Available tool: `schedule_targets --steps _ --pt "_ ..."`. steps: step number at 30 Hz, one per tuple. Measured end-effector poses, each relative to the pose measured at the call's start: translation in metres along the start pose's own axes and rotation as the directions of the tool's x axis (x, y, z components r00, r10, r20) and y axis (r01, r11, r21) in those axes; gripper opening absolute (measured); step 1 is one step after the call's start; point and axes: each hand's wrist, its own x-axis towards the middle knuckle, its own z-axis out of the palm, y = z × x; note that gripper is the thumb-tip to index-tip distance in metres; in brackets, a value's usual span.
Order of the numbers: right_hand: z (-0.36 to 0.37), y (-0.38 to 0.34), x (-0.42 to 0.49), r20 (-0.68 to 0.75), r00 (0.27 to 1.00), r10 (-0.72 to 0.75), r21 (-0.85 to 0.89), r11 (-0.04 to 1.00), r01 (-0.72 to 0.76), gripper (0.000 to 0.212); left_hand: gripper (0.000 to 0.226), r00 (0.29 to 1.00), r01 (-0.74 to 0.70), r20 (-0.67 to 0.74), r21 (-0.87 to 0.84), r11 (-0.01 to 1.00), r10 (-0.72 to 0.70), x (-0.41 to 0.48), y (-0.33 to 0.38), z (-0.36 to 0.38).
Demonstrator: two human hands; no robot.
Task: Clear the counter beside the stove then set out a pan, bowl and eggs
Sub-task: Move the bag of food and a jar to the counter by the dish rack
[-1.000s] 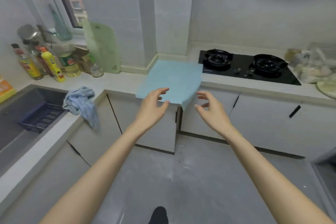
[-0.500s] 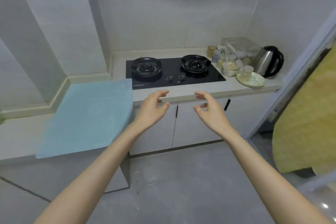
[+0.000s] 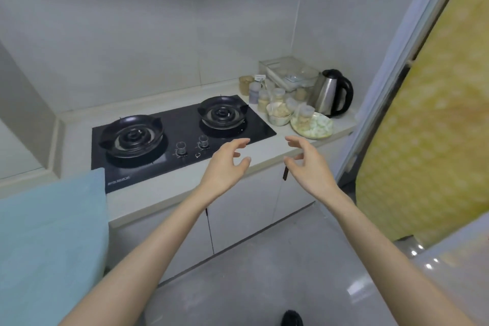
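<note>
Left hand point(image 3: 225, 164), right hand point(image 3: 308, 164): both empty, fingers loosely apart, hovered before the cluttered counter point(image 3: 267, 148), apparently poised to clear it.

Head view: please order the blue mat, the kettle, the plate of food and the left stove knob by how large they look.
1. blue mat, though it is nearest the camera
2. kettle
3. plate of food, nearly the kettle's size
4. left stove knob
</note>
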Motion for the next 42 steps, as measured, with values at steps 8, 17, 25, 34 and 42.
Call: schedule_targets --steps 8,17,25,34,42 --pt "-0.021 0.079 0.119 0.036 0.999 0.005 -0.010 1.000 -0.005 0.048 0.047 0.998 0.059 0.000 -0.025 0.998 -0.059 0.125 0.000 0.069" --pt "-0.041 0.142 0.259 0.164 0.985 -0.051 -0.024 0.998 0.056 0.047 0.052 0.972 0.226 -0.036 -0.107 0.968 -0.231 0.253 -0.004 0.122" --pt "-0.023 0.185 0.364 0.186 0.975 -0.122 -0.134 0.980 0.148 0.048 0.056 0.938 0.336 -0.053 -0.115 0.935 -0.343 0.338 -0.048 0.145" --pt "0.022 0.226 0.461 0.350 0.937 0.007 -0.328 0.938 0.116 0.057 0.062 0.908 0.417 0.029 -0.135 0.899 -0.418 0.443 -0.107 0.181" --pt "0.056 0.251 0.498 0.521 0.827 0.213 -0.444 0.895 0.049 0.066 0.032 0.915 0.388 -0.035 -0.186 0.903 -0.401 0.491 -0.137 0.208"
